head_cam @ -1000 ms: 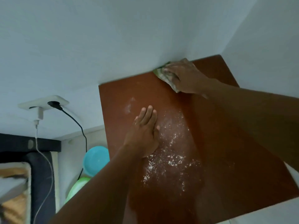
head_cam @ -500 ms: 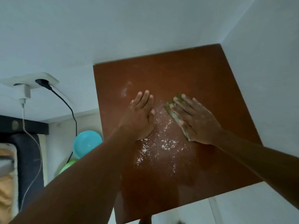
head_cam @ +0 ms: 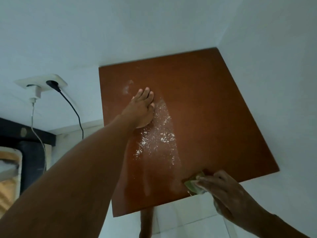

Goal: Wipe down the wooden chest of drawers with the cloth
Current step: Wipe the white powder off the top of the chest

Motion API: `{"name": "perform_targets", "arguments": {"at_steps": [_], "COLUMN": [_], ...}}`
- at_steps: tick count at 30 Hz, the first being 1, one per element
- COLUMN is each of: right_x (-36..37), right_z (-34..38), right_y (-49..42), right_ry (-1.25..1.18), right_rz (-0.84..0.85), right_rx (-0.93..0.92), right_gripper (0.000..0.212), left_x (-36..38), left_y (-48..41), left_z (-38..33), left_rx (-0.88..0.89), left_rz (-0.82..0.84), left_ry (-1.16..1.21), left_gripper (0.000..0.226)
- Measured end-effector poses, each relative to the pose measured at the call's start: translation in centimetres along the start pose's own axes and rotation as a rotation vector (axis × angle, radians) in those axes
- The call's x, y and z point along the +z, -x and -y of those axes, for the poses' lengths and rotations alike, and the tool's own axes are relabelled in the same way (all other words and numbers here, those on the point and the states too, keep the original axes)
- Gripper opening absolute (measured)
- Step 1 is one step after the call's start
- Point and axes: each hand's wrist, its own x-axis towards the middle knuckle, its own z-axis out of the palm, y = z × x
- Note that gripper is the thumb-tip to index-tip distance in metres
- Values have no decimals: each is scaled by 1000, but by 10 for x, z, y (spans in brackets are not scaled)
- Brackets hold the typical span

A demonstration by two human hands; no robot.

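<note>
No writing, label, brand, number or sign can be read anywhere in this view.

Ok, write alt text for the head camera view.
Seen from above, a right hand presses a green cloth at the near edge of a brown wooden top. The left hand lies flat beside scattered white powder.
</note>
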Motion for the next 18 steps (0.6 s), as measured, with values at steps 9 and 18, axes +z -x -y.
{"name": "perform_targets", "arguments": {"at_steps": [9,18], "right_x": [-76,15], "right_z": [-67,-90], "right_y": [-305,-343], "right_ry": [82,438], "right_rz": [-247,83], "right_rx": [204,155], "right_gripper": [36,58], "left_x": [11,49], "left_y": [88,105], "left_z": [17,40], "left_rx": [41,49], "left_rz": [-114,-114], "left_ry": [53,88], "left_gripper": [67,76]}}
